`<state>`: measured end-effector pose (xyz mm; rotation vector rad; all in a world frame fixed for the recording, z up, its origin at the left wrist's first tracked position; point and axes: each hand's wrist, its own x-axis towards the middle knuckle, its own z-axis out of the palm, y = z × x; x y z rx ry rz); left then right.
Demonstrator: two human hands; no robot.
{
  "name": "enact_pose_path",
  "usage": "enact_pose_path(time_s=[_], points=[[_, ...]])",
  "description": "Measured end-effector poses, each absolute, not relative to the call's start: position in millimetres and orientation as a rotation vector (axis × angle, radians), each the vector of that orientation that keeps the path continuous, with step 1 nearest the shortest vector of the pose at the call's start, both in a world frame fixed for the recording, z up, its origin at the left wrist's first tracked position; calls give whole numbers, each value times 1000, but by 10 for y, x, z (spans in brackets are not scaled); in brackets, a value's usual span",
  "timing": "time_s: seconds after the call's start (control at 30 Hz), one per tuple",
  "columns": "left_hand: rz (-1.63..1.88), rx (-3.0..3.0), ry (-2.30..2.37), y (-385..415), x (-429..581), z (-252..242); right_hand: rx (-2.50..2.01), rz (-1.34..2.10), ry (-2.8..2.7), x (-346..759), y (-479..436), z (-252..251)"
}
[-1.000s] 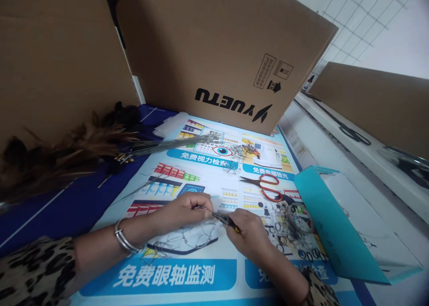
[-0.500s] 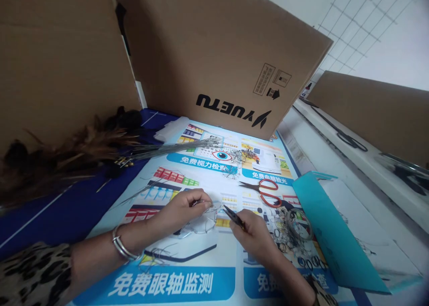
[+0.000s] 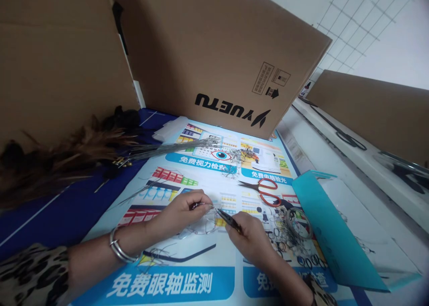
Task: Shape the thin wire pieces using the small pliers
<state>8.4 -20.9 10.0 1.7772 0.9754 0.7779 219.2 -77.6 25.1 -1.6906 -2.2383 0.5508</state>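
Just nearer the wearer than the red-handled scissors (image 3: pixel 258 187), and to their left, the left hand (image 3: pixel 192 206) pinches a thin wire strand (image 3: pixel 201 203) between thumb and bent fingers, with fine loops of it hanging below the fingertips. On the near side of the scissors too, the right hand (image 3: pixel 248 234) is wrapped round the handles of the dark pliers (image 3: pixel 229 220), whose nose points left and away from the wearer, its tip right beside the strand close to the left fingertips; whether the tip touches or bites the wire cannot be told. Two silvery bracelets (image 3: pixel 117 248) circle the left wrist, farther to the left of the scissors, and near them lie loose wire ends (image 3: pixel 157 254). Scissors and wires rest on a printed sheet (image 3: pixel 238 257). To the right of the scissors and nearer the wearer sits a tangled heap of wire and small rings (image 3: pixel 291 239), with several dark rings (image 3: pixel 310 262) at its near edge; right of that stands an open turquoise box (image 3: pixel 338 234). Beyond the scissors and left of them are a small wire tangle (image 3: pixel 236 156) and a bundle of straight wires (image 3: pixel 174 147), whose far-left end reaches toward brown feathery pieces (image 3: pixel 83 140). Behind all these, beyond the scissors, stands a cardboard box (image 3: pixel 214 51) with its lettering upside down.
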Motion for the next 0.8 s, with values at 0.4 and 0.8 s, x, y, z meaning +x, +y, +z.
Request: enact_pose_path(time_s=[0.4, 0.8], points=[[652, 1628, 842, -184, 68, 62, -1716, 546, -2183, 2232, -745, 173], [572, 1633, 763, -181, 68, 8, -1701, 597, -2166, 2211, -762, 193]])
